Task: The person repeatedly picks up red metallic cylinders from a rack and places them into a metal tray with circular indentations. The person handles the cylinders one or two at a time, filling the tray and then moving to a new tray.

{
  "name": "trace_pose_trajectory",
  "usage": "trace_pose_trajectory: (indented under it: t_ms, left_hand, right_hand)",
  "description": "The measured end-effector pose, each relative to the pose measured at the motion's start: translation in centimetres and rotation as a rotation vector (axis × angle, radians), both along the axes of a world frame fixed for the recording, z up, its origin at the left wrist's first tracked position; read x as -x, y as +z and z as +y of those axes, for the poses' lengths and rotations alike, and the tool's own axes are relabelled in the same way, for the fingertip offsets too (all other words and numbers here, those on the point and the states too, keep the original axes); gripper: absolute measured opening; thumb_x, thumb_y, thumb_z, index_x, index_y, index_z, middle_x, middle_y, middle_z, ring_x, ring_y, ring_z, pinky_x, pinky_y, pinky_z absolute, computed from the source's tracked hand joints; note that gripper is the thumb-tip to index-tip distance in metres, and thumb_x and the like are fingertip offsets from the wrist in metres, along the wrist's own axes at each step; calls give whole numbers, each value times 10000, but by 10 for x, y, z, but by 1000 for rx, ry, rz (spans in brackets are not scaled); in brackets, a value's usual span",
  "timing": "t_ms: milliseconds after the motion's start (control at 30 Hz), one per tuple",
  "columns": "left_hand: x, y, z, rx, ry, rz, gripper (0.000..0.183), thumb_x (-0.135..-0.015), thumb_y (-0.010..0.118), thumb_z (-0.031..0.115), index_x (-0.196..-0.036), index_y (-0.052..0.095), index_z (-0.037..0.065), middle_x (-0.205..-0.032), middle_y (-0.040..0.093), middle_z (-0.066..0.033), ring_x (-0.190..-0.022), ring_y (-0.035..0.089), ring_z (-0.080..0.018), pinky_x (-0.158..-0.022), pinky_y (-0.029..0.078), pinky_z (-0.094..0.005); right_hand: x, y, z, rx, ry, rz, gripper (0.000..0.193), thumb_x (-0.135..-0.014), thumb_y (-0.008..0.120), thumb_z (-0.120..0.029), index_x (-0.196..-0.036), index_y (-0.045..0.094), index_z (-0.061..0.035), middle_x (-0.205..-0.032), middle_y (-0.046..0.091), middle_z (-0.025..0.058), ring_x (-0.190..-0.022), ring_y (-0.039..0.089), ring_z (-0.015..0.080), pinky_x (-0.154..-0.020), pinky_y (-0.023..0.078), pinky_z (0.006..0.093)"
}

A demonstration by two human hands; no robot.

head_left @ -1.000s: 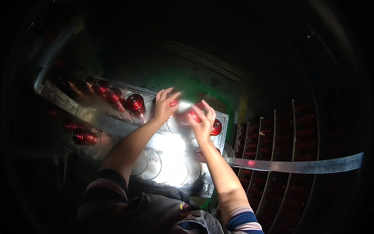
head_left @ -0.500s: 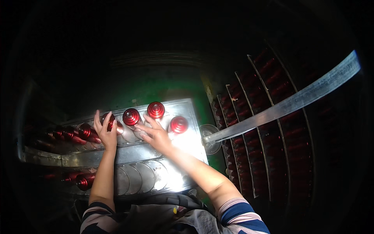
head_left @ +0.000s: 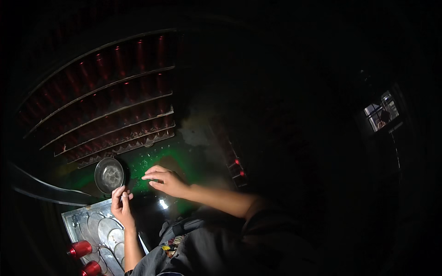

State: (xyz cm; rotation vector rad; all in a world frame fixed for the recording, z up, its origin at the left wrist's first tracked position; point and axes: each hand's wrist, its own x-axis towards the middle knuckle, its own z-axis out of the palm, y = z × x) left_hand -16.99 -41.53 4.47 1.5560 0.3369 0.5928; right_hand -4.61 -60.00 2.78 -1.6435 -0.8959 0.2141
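My left hand (head_left: 122, 208) is raised over the edge of the metal tray (head_left: 69, 221), below a round bowl-like dish (head_left: 109, 175). Its fingers are loosely bent and apart, with nothing visible in them. To its right hovers my right hand (head_left: 166, 182), over dark green-lit floor, fingers stretched out and thumb apart, holding nothing. Two shiny red metal cylinders with stepped ends (head_left: 81, 249) lie toward the tray's lower left, away from both hands. Overlapping round recesses (head_left: 109, 226) mark the tray surface beside my left forearm.
Rows of red cylinders stand on a multi-tier rack (head_left: 99, 99) at the far left. A curved metal strip (head_left: 46, 189) reaches toward the tray's corner. Another dark rack (head_left: 235, 161) with red glints stands beyond my right arm. A bright window-like opening (head_left: 382, 111) shows at far right.
The view has turned right, bringing the rack to the upper left. Both hands have left the red cylinders on the tray and moved toward the dish and the floor beside it.
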Motion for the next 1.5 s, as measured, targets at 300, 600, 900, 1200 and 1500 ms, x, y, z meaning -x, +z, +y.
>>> trace_pose_trajectory:
  t_ms: [300, 600, 900, 1200, 1500]
  left_hand:
    - [-176, -70, -297, -13, -743, 376, 199, -971, 620, 67, -1158, 674, 25, -1059, 616, -27, -886, 603, -92, -732, 514, -237]
    - [-371, -136, -539, -739, -1122, 87, 511, -860, 700, 166, -1357, 590, 123, -1311, 605, -137, -1154, 606, -327, -982, 505, -441]
    - [-464, -266, -750, -997, -994, -571, 685, -789, 741, 337, -1434, 514, 312, -1568, 268, -241, -1387, 313, -500, -1078, 342, -640]
    - [-482, -238, -758, -989, -1316, -131, 635, -760, 775, 221, -1361, 594, 319, -1573, 267, -251, -1420, 310, -469, -1077, 405, -573]
    - [-471, -283, -756, -624, -1314, 7, 520, -821, 743, 299, -1322, 608, 338, -1494, 354, -196, -1226, 480, -437, -1024, 464, -512]
  right_hand:
    - [-16, -84, -377, -31, -763, 418, 431, -965, 646, -126, -1386, 560, -92, -1192, 638, 67, -917, 652, 130, -813, 557, 288]
    - [-35, -155, -642, 576, -1597, 173, 505, -900, 678, -258, -1381, 572, -150, -1404, 480, 249, -1286, 461, 436, -1099, 388, 522]
    - [-63, -173, -733, 1019, -1722, 391, 596, -915, 665, -301, -1451, 504, -96, -1485, 449, 228, -1325, 439, 403, -1137, 341, 517]
    - [-90, -199, -749, 1233, -1849, 64, 527, -861, 731, -273, -1344, 604, -106, -1298, 553, 263, -1195, 512, 470, -1021, 432, 518]
    - [-129, -92, -670, 1519, -1777, 679, 519, -945, 601, -514, -1429, 486, -363, -1389, 500, 163, -1110, 594, 388, -842, 511, 549]
